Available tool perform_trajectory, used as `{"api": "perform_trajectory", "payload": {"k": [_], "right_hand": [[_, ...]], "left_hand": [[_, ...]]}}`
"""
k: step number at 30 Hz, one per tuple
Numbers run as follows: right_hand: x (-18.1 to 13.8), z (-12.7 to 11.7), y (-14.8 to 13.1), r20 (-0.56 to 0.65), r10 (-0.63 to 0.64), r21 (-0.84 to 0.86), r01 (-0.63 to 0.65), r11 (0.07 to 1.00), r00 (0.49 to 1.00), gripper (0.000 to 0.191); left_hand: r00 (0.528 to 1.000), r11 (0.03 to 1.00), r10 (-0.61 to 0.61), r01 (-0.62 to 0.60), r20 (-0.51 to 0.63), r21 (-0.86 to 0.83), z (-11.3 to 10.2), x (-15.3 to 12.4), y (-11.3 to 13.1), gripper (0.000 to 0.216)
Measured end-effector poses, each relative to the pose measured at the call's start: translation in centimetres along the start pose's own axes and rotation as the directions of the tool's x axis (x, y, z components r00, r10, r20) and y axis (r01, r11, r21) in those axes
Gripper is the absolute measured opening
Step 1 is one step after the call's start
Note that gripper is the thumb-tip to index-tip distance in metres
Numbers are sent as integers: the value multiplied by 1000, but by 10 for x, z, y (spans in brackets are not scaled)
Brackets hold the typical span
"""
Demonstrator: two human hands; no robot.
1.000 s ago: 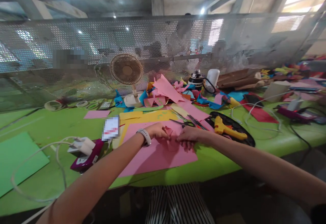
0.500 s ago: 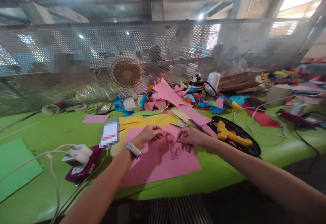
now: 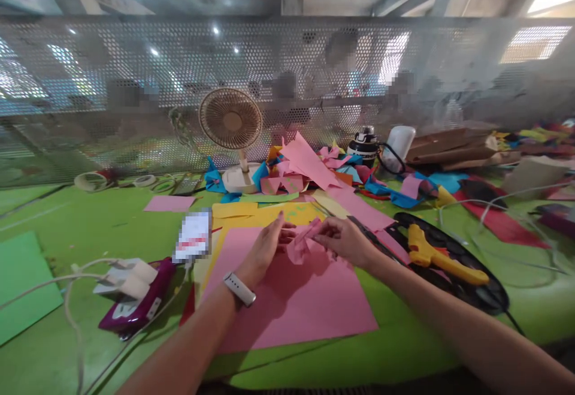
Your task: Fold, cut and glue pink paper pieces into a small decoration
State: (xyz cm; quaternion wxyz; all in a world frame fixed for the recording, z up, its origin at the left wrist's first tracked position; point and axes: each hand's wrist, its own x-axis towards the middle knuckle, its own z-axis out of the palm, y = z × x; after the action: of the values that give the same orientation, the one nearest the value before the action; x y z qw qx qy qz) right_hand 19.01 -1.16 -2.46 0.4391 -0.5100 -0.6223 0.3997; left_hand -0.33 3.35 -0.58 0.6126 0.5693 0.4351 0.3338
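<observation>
My right hand (image 3: 344, 240) pinches a small piece of folded pink paper (image 3: 299, 250) between thumb and fingers. The piece is creased and held just above a large pink sheet (image 3: 287, 305). Close on its left side is my left hand (image 3: 266, 250), fingers stretched and apart, with a white band (image 3: 239, 289) on the wrist. Whether its fingertips touch the paper I cannot tell. Beneath the pink sheet lies a yellow sheet (image 3: 269, 210).
A yellow glue gun (image 3: 442, 257) rests on a black tray (image 3: 494, 296) at right. Left are a phone (image 3: 193, 236) and a purple power strip (image 3: 130, 314) with white plugs. Behind stand a fan (image 3: 231, 119), paper scraps (image 3: 305, 158) and a black bottle (image 3: 363, 145).
My left hand has gone from pinching near the paper to spread fingers. The folded piece has turned and is lifted in my right hand. The camera view has shifted slightly.
</observation>
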Motion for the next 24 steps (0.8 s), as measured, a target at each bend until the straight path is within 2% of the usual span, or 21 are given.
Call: {"api": "perform_trajectory", "payload": {"k": [2,4,7,10,12,14,16,17,19,21,22,24], "right_hand": [[-2,2,0,-85,-67,-31,64,997,994,26],[-4,5,-1,-143,-144,-123,126,984,979,23],[-7,7,-3,-148,-236,-251,195,948,960,19],[-8,3,-4,-149,-245,-265,200,943,958,17],[-9,-3,-7,-225,-229,-220,180,959,947,18],[-9,-11,-12,-334,-229,-164,182,969,914,19],[-9,-18,-18,-378,-261,-144,222,964,888,21],[-9,-20,-21,-359,-280,-142,244,959,891,24],[-9,-22,-24,-263,-275,-110,254,961,925,31],[-9,-19,-24,-182,-222,-56,216,975,958,40],[-8,-18,-23,-168,-202,-40,198,979,965,42],[-8,-15,-21,-186,-215,-55,209,976,959,40]], "left_hand": [[992,994,-42,53,118,-92,2,-3,3,58],[983,992,-12,34,181,-121,3,-5,4,54],[973,997,75,-66,218,-49,5,-6,3,34],[963,984,143,-163,228,73,5,-6,1,23],[944,961,201,-242,262,132,5,-8,2,23],[910,917,281,-348,305,193,3,-11,4,24],[855,804,414,-504,310,315,0,-13,5,22],[810,707,501,-587,305,395,-2,-13,6,20],[679,463,662,-703,317,540,-5,-12,7,18],[557,267,757,-741,342,616,-7,-12,7,19],[520,216,778,-749,352,627,-7,-12,7,19],[495,187,784,-764,375,618,-6,-14,8,17]]}}
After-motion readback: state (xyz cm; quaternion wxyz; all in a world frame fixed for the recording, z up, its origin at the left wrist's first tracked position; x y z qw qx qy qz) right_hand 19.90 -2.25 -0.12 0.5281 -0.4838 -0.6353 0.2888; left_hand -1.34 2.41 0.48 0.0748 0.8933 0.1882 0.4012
